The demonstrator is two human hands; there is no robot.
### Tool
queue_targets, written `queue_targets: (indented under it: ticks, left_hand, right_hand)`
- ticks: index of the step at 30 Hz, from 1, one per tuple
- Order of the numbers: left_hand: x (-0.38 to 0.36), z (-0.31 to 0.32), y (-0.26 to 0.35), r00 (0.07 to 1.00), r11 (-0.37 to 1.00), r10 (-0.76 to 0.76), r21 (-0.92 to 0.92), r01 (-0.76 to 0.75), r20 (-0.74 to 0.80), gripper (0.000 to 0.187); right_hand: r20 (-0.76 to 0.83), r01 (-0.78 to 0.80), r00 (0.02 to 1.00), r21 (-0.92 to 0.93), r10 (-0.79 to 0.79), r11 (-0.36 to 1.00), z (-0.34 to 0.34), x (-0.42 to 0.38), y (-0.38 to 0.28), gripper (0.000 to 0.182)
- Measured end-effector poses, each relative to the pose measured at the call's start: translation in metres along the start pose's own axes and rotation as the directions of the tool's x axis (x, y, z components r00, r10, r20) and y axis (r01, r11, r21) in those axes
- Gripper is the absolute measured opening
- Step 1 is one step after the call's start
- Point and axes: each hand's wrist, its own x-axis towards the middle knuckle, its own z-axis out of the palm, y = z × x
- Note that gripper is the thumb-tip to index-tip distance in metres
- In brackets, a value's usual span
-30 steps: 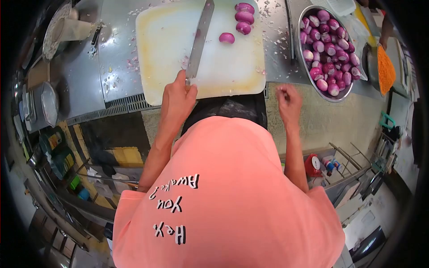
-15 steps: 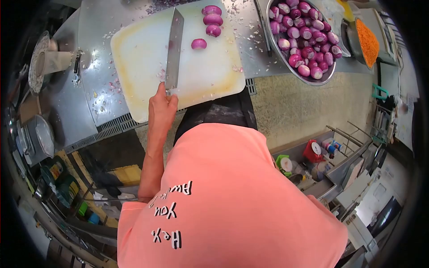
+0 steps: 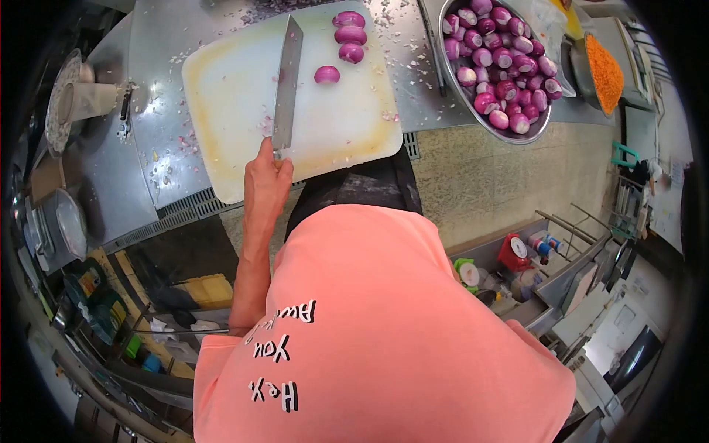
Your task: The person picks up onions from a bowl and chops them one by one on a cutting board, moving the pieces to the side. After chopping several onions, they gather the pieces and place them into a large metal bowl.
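Left hand (image 3: 267,177) by the board's front edge, fingers wrapped round the knife (image 3: 288,81), handle mostly covered by the grip; right hand out of view, can't tell its state. Blade points away from the body, over the board (image 3: 229,88); can't tell if resting on it or just above. Board sits on the worktop (image 3: 155,88), near left corner at the front edge, maybe past it. Lone onion (image 3: 326,74) right of the blade, not touching; onion row (image 3: 349,35) farther off, board's far right. Bowl (image 3: 467,96) of onions right of the board, front rim seemingly over the worktop edge. Jug (image 3: 94,100) off left, orange heap (image 3: 604,74) far right. Risks, my guess: sideways blade swing could clip the lone onion and roll it; weight on the board's near corner could tip or slide it; a bump could spill the bowl. Counts: 1 knife, 1 board, 4 onions on it (3 in row, 1 alone), 1 jug, 1 orange heap, 1 bowl of onions, overlapping, no exact count.
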Motion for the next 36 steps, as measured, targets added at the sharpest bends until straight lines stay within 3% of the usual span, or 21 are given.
queue_targets:
  ticks: [5, 6, 7, 8, 9, 11, 13, 14, 16, 17, 19, 20, 21, 24, 26, 27, 29, 31, 32, 33, 36]
  left_hand:
    - [0.002, 0.003, -0.006, 1.000, 1.000, 0.001, 0.007, -0.001, -0.014, 0.040]
    - [0.001, 0.002, -0.005, 1.000, 1.000, -0.008, 0.001, 0.008, -0.015, 0.040]
    - [0.001, 0.002, -0.004, 1.000, 1.000, -0.015, -0.004, 0.015, -0.014, 0.040]
    - [0.000, 0.001, -0.002, 1.000, 1.000, -0.013, 0.000, 0.013, -0.011, 0.040]
    - [0.000, 0.000, 0.002, 0.999, 0.999, -0.042, -0.012, 0.042, 0.005, 0.040]
    - [-0.001, 0.000, 0.003, 0.998, 0.998, -0.065, -0.021, 0.065, 0.021, 0.040]
    - [0.001, 0.001, -0.003, 0.999, 0.997, -0.045, -0.056, 0.045, 0.007, 0.039]
    - [0.001, 0.001, -0.004, 0.999, 0.997, -0.039, -0.060, 0.039, 0.002, 0.039]
    - [0.001, 0.000, -0.006, 1.000, 0.998, -0.013, -0.066, 0.013, -0.004, 0.035]
    - [0.000, -0.002, -0.007, 1.000, 0.997, -0.012, -0.076, 0.011, -0.014, 0.035]
    - [-0.003, -0.006, -0.010, 0.999, 0.994, -0.041, -0.103, 0.041, 0.006, 0.032]
    - [-0.006, -0.009, -0.009, 0.999, 0.992, -0.048, -0.113, 0.047, -0.007, 0.032]
    - [-0.010, -0.012, -0.005, 0.996, 0.983, -0.086, -0.161, 0.088, 0.022, 0.031]
    - [-0.016, -0.010, -0.017, 0.995, 0.959, -0.101, -0.266, 0.100, 0.011, 0.029]
    - [-0.017, -0.010, -0.028, 0.994, 0.946, -0.099, -0.313, 0.079, -0.047, 0.029]
    - [-0.016, -0.012, -0.032, 0.993, 0.949, -0.096, -0.308, 0.070, -0.069, 0.029]
    - [-0.015, -0.018, -0.035, 0.991, 0.955, -0.092, -0.292, 0.060, -0.100, 0.029]
    - [-0.014, -0.025, -0.030, 0.985, 0.955, -0.128, -0.284, 0.090, -0.117, 0.029]
    - [-0.014, -0.028, -0.027, 0.984, 0.955, -0.128, -0.282, 0.089, -0.125, 0.029]
    - [-0.015, -0.032, -0.024, 0.981, 0.963, -0.147, -0.246, 0.114, -0.124, 0.029]
    - [-0.013, -0.032, -0.039, 0.977, 0.978, -0.126, -0.185, 0.093, -0.173, 0.028]
  right_hand:
    - [0.048, 0.089, 0.996, -0.305, -0.078, 0.948, -0.027, -0.011, -0.025, 0.036]
    - [-0.096, 0.166, 0.973, -0.329, -0.208, 0.929, -0.039, -0.013, -0.041, 0.036]
    - [-0.364, 0.265, 0.865, -0.255, -0.347, 0.930, -0.049, -0.026, -0.070, 0.036]
    - [-0.521, 0.379, 0.626, -0.447, -0.580, 0.810, -0.062, -0.054, -0.109, 0.035]
    - [-0.600, 0.425, 0.527, -0.428, -0.602, 0.798, -0.084, -0.074, -0.145, 0.035]
    - [-0.635, 0.408, 0.124, -0.668, -0.762, 0.623, -0.104, -0.119, -0.214, 0.027]
    - [-0.592, 0.383, -0.144, -0.772, -0.793, 0.507, -0.085, -0.158, -0.278, 0.034]
    - [-0.590, 0.385, -0.151, -0.774, -0.793, 0.502, -0.095, -0.147, -0.293, 0.034]
    - [-0.304, 0.205, -0.179, -0.942, -0.936, 0.266, -0.121, -0.126, -0.319, 0.037]
    - [-0.292, 0.205, -0.187, -0.945, -0.938, 0.253, -0.128, -0.121, -0.323, 0.037]
    - [-0.365, -0.027, 0.115, -0.931, -0.924, 0.365, -0.136, -0.108, -0.334, 0.043]
    - [-0.365, -0.016, 0.250, -0.927, -0.897, 0.374, -0.155, -0.097, -0.338, 0.047]
    - [-0.347, -0.012, 0.248, -0.935, -0.905, 0.355, -0.159, -0.098, -0.342, 0.047]
    - [-0.330, 0.055, 0.246, -0.934, -0.911, 0.354, -0.147, -0.113, -0.339, 0.047]
    - [-0.434, 0.267, 0.118, -0.852, -0.893, 0.450, -0.117, -0.136, -0.351, 0.042]
    - [-0.410, 0.281, 0.137, -0.857, -0.902, 0.433, -0.092, -0.145, -0.361, 0.042]
    - [-0.344, 0.645, 0.062, -0.703, -0.937, 0.300, -0.028, -0.163, -0.376, 0.038]
    - [-0.148, 0.787, 0.188, -0.569, -0.971, 0.239, 0.037, -0.155, -0.389, 0.037]
    - [-0.048, 0.894, 0.227, -0.386, -0.973, 0.227, 0.070, -0.133, -0.390, 0.038]
    - [0.039, 0.869, 0.352, -0.384, -0.935, 0.311, 0.105, -0.123, -0.394, 0.037]
    - [0.296, 0.884, 0.184, -0.467, -0.937, 0.026, 0.194, -0.092, -0.402, 0.034]
